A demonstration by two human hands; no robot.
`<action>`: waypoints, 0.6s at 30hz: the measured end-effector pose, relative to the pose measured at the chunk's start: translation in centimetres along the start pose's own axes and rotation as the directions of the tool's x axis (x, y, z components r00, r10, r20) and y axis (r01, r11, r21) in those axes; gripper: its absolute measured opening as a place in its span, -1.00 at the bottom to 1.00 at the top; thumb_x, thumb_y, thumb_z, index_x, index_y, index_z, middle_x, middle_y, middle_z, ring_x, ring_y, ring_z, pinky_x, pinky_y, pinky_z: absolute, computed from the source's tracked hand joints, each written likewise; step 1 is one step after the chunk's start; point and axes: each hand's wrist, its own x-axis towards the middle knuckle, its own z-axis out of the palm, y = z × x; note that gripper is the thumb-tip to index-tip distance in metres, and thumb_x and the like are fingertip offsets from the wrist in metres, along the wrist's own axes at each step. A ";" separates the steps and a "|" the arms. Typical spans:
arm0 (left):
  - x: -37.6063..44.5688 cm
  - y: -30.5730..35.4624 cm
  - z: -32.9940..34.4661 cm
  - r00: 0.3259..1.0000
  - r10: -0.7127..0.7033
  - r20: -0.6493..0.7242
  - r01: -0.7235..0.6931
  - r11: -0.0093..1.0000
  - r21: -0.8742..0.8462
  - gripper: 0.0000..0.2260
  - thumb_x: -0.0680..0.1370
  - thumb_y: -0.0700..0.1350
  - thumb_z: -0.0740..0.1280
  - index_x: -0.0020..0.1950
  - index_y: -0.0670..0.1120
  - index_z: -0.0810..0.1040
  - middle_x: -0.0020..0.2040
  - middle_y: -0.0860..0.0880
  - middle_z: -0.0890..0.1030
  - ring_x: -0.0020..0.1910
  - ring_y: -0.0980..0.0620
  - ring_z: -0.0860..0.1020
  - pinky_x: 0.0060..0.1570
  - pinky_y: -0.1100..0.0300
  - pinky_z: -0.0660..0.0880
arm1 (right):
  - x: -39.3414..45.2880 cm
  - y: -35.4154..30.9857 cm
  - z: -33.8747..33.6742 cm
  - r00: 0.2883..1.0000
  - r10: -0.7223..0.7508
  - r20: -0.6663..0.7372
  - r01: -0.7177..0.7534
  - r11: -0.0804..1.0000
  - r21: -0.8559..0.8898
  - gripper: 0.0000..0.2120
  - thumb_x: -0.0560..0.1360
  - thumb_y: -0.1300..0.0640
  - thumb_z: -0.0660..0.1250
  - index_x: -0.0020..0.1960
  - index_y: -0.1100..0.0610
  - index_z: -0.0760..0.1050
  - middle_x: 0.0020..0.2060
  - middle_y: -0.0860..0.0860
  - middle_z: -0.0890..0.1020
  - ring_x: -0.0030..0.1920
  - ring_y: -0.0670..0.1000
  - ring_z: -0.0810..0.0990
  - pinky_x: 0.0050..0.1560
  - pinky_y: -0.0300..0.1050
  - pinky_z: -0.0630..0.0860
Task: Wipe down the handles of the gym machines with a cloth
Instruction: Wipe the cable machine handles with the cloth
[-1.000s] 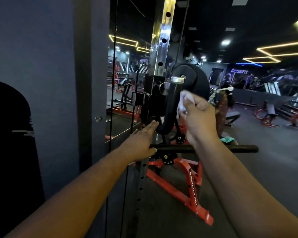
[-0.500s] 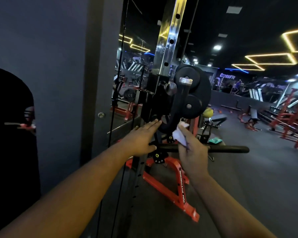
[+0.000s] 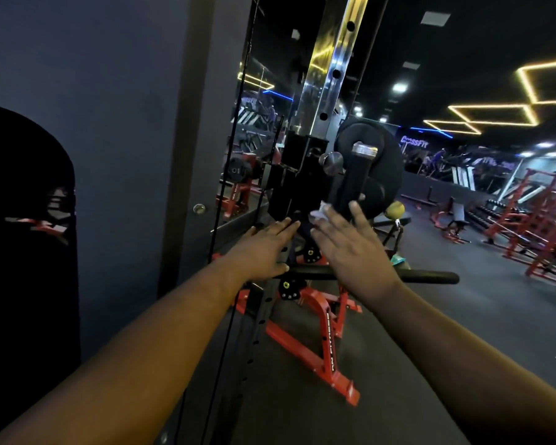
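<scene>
The handle (image 3: pixel 356 184) is a black padded bar with a chrome cap at its top end; its long axis runs nearly upright, leaning a little right at the top, and its lower end curves away behind the hands. It rises just above the right hand (image 3: pixel 355 252), in front of a black weight plate (image 3: pixel 382 175).

The right hand is spread flat, fingers straight and fanned upward, its back to the camera. The white cloth (image 3: pixel 321 212) shows only as a small crumple past the fingertips, against the lower handle — whether the palm presses it or merely covers it cannot be told. The left hand (image 3: pixel 264 252) is also flat, fingers straight and pointing up and right toward the handle's lower curve, close beside the right hand but apart from it.

Below both hands a second black bar (image 3: pixel 430 277) runs level, sticking out to the right — it crosses behind the wrists. Under it sits a red frame (image 3: pixel 318 345) on the dark floor. Above the left hand stands a chrome upright (image 3: pixel 328 75) with holes; left of that hand, a thin cable (image 3: pixel 235 149) and a grey wall (image 3: pixel 109 123).
</scene>
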 end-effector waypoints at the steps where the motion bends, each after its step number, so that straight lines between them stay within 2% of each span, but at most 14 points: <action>1: 0.0 -0.1 0.0 1.000 -0.006 0.000 0.006 1.000 -0.005 -0.11 0.60 0.10 0.38 0.68 0.11 -0.21 0.69 0.05 -0.16 0.66 0.01 0.01 0.58 -0.19 -0.02 | 0.1 -1.1 0.2 0.997 -0.025 0.070 0.027 0.999 -0.029 -0.60 0.60 0.21 0.08 0.28 0.25 0.59 0.32 0.23 0.59 0.46 0.25 0.44 0.54 0.36 0.04; 4: 0.0 -0.4 0.0 1.000 -0.030 -0.008 0.029 0.999 -0.020 -0.12 0.60 0.11 0.39 0.69 0.07 -0.17 0.69 0.05 -0.14 0.66 0.02 0.02 0.59 -0.17 -0.01 | 1.8 -3.7 -0.3 0.944 -0.073 0.321 0.108 0.990 -0.092 -0.59 0.61 0.14 0.09 0.29 0.26 0.59 0.30 0.27 0.59 0.44 0.28 0.46 0.58 0.37 -0.10; 6: 0.1 -0.7 0.0 0.999 -0.043 -0.012 0.043 0.998 -0.047 -0.11 0.59 0.11 0.40 0.69 0.05 -0.15 0.69 0.06 -0.12 0.65 0.02 0.04 0.60 -0.14 0.02 | 3.7 -4.0 -0.5 0.919 -0.027 0.392 0.089 0.986 -0.141 -0.54 0.67 0.10 0.05 0.45 0.28 0.44 0.43 0.30 0.46 0.52 0.28 0.34 0.52 0.35 -0.32; 8: 0.2 -1.0 -0.1 0.998 -0.062 -0.010 0.061 0.995 -0.082 -0.10 0.57 0.11 0.42 0.69 0.04 -0.13 0.69 0.06 -0.10 0.65 0.00 0.07 0.60 -0.14 0.08 | 5.5 -3.3 -0.8 0.919 0.038 0.393 0.047 0.978 -0.204 -0.52 0.70 0.07 0.03 0.54 0.29 0.30 0.50 0.31 0.36 0.57 0.28 0.24 0.49 0.35 -0.38; 11: 0.6 -1.4 0.1 0.998 -0.064 -0.001 0.064 0.995 -0.082 -0.07 0.56 0.13 0.43 0.69 0.01 -0.14 0.70 0.04 -0.10 0.65 -0.01 0.05 0.58 -0.15 0.12 | 6.1 -3.1 -0.5 0.899 0.037 0.436 0.074 0.969 -0.235 -0.59 0.68 0.10 0.08 0.42 0.28 0.44 0.30 0.28 0.57 0.40 0.27 0.47 0.47 0.37 -0.42; 14: 0.5 -1.0 0.3 1.000 -0.018 -0.020 0.016 0.996 -0.089 -0.08 0.57 0.11 0.43 0.69 0.02 -0.15 0.69 0.04 -0.14 0.65 -0.02 0.04 0.59 -0.13 0.07 | 4.7 -2.9 -0.5 0.876 -0.054 0.479 0.159 0.970 -0.182 -0.66 0.64 0.13 0.16 0.33 0.19 0.54 0.26 0.19 0.61 0.35 0.20 0.53 0.52 0.31 -0.29; 16: 0.4 -0.5 0.3 0.999 0.020 -0.034 -0.022 0.997 -0.076 -0.09 0.58 0.11 0.42 0.69 0.04 -0.15 0.69 0.06 -0.16 0.65 -0.02 0.04 0.58 -0.13 0.02 | 3.8 -1.7 -0.9 0.891 -0.147 0.429 0.224 0.965 -0.135 -0.70 0.60 0.16 0.20 0.25 0.12 0.60 0.24 0.11 0.64 0.30 0.14 0.56 0.57 0.25 -0.14; 18: 0.3 -0.1 0.3 0.999 0.043 -0.027 -0.044 0.997 -0.058 -0.10 0.59 0.10 0.41 0.69 0.04 -0.16 0.69 0.06 -0.17 0.65 -0.01 0.05 0.59 -0.13 0.00 | 2.8 -0.3 -1.4 0.913 -0.223 0.341 0.272 0.957 -0.103 -0.71 0.58 0.18 0.20 0.21 0.10 0.63 0.17 0.06 0.67 0.25 0.11 0.59 0.58 0.27 -0.08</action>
